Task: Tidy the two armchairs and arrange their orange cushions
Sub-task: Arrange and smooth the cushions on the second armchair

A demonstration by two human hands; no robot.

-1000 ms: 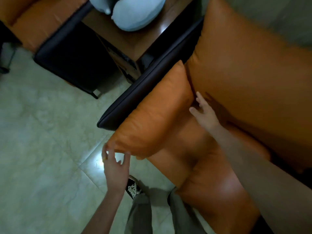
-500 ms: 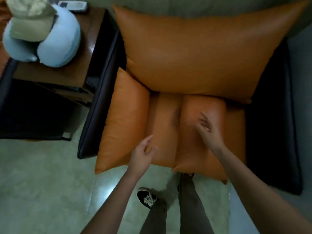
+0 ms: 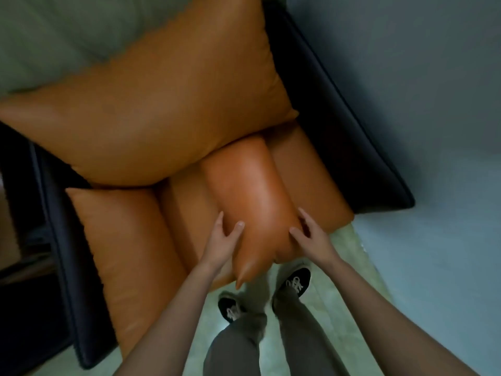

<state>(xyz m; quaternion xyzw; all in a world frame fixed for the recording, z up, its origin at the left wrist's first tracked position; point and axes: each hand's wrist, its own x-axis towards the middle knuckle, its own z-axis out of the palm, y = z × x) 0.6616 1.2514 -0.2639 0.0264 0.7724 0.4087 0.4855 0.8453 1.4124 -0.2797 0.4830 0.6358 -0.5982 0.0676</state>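
Looking down from my head, I have both hands on the long cushion [image 3: 252,202], which lies lengthwise on the seat [image 3: 314,183] of the armchair [image 3: 341,109], its near end sticking out past the front edge of the seat over the floor [image 3: 360,256]. My left hand [image 3: 223,240] grips its left flank, thumb pressed on top and the fingers curled down the side where I cannot see their tips. My right hand [image 3: 311,237] grips the right flank the same way, thumb on top, the fingers partly tucked behind the cushion's bulge. The cushion's far end is hidden under the big back cushion [image 3: 151,109], which leans at the rear and overhangs it. A side cushion [image 3: 127,253] stands along the chair's left arm, just beside the long one but not touching it as far as I can tell; its top corner also slips under the back cushion. The chair's dark frame is cut off at the left edge and lost in shadow there. Below the cushion, my shoes [image 3: 295,282] and trousers [image 3: 244,346] show, blurred, with my forearms covering part of them.
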